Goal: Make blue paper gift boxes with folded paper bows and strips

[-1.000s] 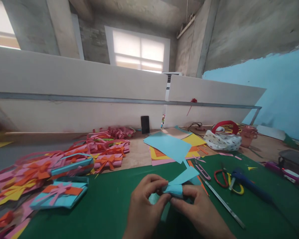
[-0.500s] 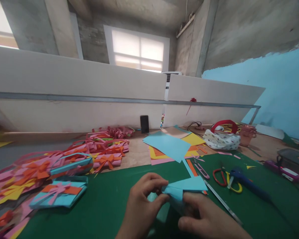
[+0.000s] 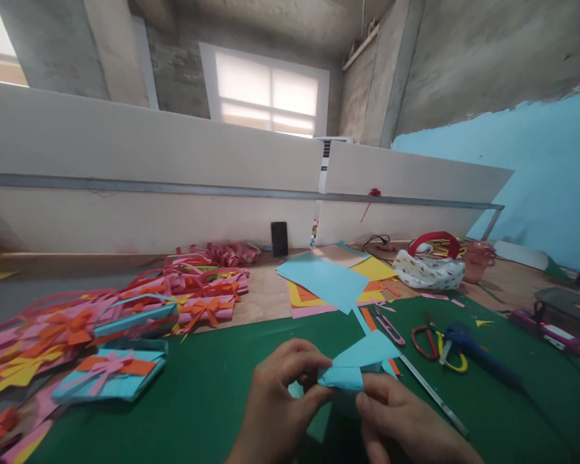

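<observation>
A folded piece of light blue paper (image 3: 365, 351) is held between my two hands above the green mat (image 3: 193, 393). My left hand (image 3: 294, 393) pinches its left end between thumb and fingers. At the lower right of the paper, my right hand (image 3: 396, 403) has thumb and index finger closed on its folded edge. One flap rises to the upper right, and a narrower folded band lies below it. An orange strip (image 3: 394, 367) shows just behind the paper's right side.
Colourful paper bags (image 3: 111, 370) lie at left. Behind the hands are stacked paper sheets (image 3: 323, 277) and a phone (image 3: 279, 239). Scissors (image 3: 452, 354), a metal ruler (image 3: 435, 394), a dark blue tool (image 3: 483, 357) and a patterned basket (image 3: 428, 270) stand or lie at right.
The upper flap has swung upward, and the lower band is flatter. My right thumb has moved up against the paper's edge. Both hands have shifted slightly right.
</observation>
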Available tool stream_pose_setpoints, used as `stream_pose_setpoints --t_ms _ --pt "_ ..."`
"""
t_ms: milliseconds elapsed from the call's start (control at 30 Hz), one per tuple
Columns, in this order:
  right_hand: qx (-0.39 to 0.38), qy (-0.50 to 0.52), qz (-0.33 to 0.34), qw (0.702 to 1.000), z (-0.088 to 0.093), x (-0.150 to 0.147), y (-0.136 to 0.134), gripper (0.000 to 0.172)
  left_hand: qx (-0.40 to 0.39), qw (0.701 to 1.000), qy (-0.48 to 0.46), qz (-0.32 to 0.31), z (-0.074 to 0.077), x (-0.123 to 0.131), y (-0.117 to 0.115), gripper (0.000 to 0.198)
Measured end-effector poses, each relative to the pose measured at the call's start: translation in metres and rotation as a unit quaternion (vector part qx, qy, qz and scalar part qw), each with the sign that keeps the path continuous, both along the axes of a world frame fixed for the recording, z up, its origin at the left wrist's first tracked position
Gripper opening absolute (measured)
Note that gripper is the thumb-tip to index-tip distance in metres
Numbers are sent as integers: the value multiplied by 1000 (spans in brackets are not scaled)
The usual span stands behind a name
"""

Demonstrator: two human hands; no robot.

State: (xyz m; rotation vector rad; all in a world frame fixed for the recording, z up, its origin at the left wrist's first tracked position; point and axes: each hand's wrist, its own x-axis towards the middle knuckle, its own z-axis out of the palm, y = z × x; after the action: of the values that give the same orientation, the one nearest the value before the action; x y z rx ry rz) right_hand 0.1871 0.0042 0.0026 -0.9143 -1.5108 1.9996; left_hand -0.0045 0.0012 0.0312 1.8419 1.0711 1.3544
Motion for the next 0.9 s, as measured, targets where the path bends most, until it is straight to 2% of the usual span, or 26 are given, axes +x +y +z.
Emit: stream_pose_setpoints --t_ms 200,300,367,467,533,733,800,900 --pt "-3 87 -42 995 -19 -12 -2 73 18 999 3 26 0 -1 -1 16" --pt "20 50 -37 998 -10 -19 -4 73 45 998 24 37 -3 -1 -1 17" --pt "67 -21 -65 995 4 -22 -7 65 67 996 49 42 -5 -1 -2 15" --pt "170 -100 -140 970 21 -24 -14 46 103 988 90 69 -6 0 -4 12" --pt "210 -117 -174 955 26 -25 -18 38 120 983 114 80 -5 1 -6 12" --pt "297 -188 -186 918 19 -29 -20 39 147 974 160 66 -8 0 -5 20" --pt "327 -208 -206 899 17 -30 -23 37 134 979 139 67 -9 -2 -3 19" --pt "372 -214 -263 864 18 -24 -28 37 52 993 67 82 -8 -5 -1 15"
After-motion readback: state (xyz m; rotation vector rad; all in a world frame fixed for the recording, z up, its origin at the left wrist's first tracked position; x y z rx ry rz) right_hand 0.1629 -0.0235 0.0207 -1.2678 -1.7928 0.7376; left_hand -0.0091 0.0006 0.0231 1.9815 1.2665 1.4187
